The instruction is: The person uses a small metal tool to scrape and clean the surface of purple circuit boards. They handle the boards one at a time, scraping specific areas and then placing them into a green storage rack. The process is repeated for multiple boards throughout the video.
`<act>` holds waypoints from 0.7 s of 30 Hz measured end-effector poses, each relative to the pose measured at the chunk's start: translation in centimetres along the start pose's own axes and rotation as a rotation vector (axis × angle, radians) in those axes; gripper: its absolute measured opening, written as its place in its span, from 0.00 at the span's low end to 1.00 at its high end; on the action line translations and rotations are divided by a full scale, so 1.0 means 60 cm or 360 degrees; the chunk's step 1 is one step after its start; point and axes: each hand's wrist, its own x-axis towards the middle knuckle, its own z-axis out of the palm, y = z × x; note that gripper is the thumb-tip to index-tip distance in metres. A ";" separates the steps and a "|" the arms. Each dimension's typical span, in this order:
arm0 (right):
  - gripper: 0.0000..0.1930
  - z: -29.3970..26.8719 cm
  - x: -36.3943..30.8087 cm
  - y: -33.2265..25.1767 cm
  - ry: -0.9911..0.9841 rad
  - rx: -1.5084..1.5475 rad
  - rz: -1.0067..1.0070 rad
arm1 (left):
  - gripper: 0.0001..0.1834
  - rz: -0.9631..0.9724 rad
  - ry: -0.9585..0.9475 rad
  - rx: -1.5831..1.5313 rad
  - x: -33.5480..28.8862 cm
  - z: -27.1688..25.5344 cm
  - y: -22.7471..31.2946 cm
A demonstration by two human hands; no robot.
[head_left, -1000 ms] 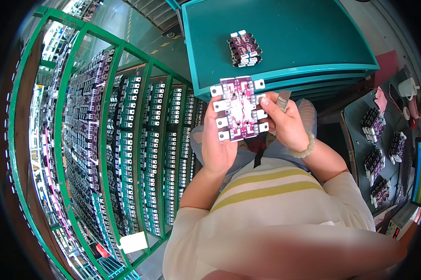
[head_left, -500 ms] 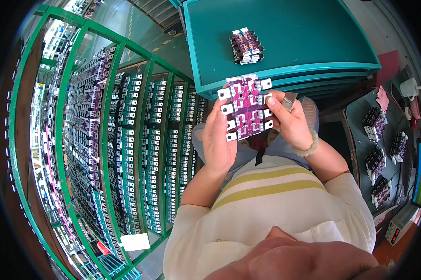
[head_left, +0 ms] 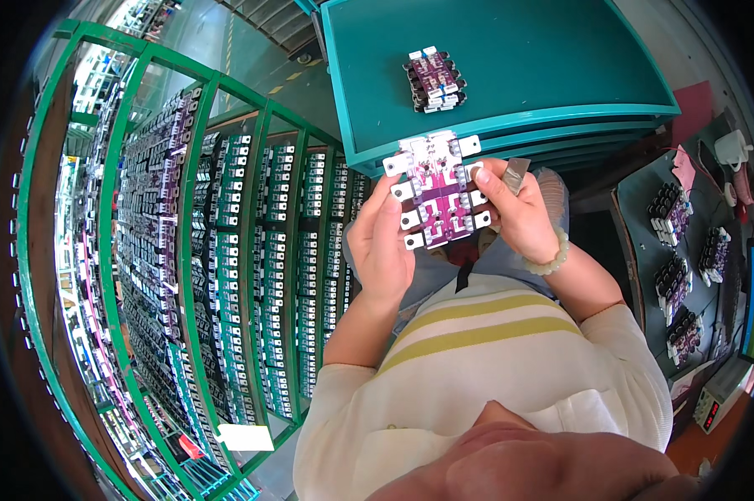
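Observation:
Held up in front of my lap is a purple circuit board with white terminal tabs with dark holes along both long edges. My left hand grips its left edge, the fingers partly behind it. On the opposite edge my right hand pinches the board, the thumb lying by the tabs. A small flat metal plate sticks out from the fingers of my right hand. Glare whitens the board's upper part. Beyond it, a similar purple board assembly with black and white parts rests on the teal tabletop.
At the left, a green rack carries many rows of boards, with a white card at its lower end. Several board assemblies lie on a dark side table at the right, near a white cup and an instrument box.
The board has tilted a little and its upper part now catches bright light. My left hand has shifted slightly left along with it, and both hands keep their hold.

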 end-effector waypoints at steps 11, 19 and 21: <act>0.11 -0.009 0.002 0.005 -0.0098 0.0277 0.0160 | 0.18 0.0008 -0.0061 0.0003 0.004 -0.005 0.009; 0.09 -0.005 0.001 -0.003 -0.0099 0.0356 0.0190 | 0.18 -0.0031 -0.0097 -0.0051 0.007 -0.003 0.017; 0.10 -0.003 0.000 -0.003 -0.0109 0.0372 0.0171 | 0.18 -0.0024 -0.0064 -0.0027 0.008 -0.005 0.014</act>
